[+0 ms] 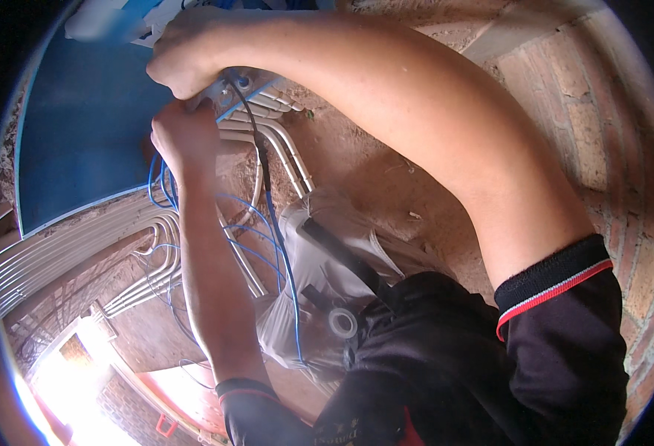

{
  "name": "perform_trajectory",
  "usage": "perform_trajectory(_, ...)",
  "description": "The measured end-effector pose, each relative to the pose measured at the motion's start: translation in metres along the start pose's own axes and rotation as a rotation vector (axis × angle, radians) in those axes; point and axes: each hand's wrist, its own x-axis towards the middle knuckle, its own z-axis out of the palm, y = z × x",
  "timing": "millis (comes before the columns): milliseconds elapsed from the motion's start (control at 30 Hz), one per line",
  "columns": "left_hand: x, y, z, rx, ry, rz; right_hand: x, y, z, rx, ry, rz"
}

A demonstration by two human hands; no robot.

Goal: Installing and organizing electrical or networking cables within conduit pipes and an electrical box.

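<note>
My left hand (186, 137) is closed, its fingers curled in front of a large dark blue panel (89, 126). Just above it, and touching or nearly so, my right hand (182, 59) is also closed, with the arm bent across the top of the view. Whatever the two hands pinch is hidden behind the fingers. From under my right wrist hangs a black cable (261, 152), which joins a blue wire (290, 275) running down toward my body. Thin blue wires (165, 182) loop beside my left wrist.
White conduit pipes (286, 152) come out of the rough wall near the panel, and more pipes (74, 234) run along the left. A plastic-covered object (290, 320) and a ring-shaped roll (342, 322) are close to my body. A brick wall (587, 141) rises on the right.
</note>
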Motion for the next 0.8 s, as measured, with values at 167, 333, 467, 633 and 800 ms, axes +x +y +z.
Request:
perform_trajectory(167,-0.003,-0.016,0.015,-0.132,0.04,-0.074,0.0,-0.001,-0.008,-0.02,0.007,-0.001)
perform_trajectory(333,-0.025,-0.029,0.046,-0.612,0.16,-0.216,-0.005,0.003,-0.011,-0.012,0.051,-0.004)
perform_trajectory(467,-0.045,-0.005,0.049,-1.055,0.296,-0.444,-0.006,0.005,-0.012,0.017,0.049,0.006)
perform_trajectory(633,-0.074,-0.02,0.037,-1.163,0.367,-0.361,-0.025,-0.009,0.001,0.585,0.671,0.002)
perform_trajectory(800,-0.105,-0.025,0.022,-1.314,0.332,-0.443,-0.05,-0.026,0.018,0.322,0.529,0.031)
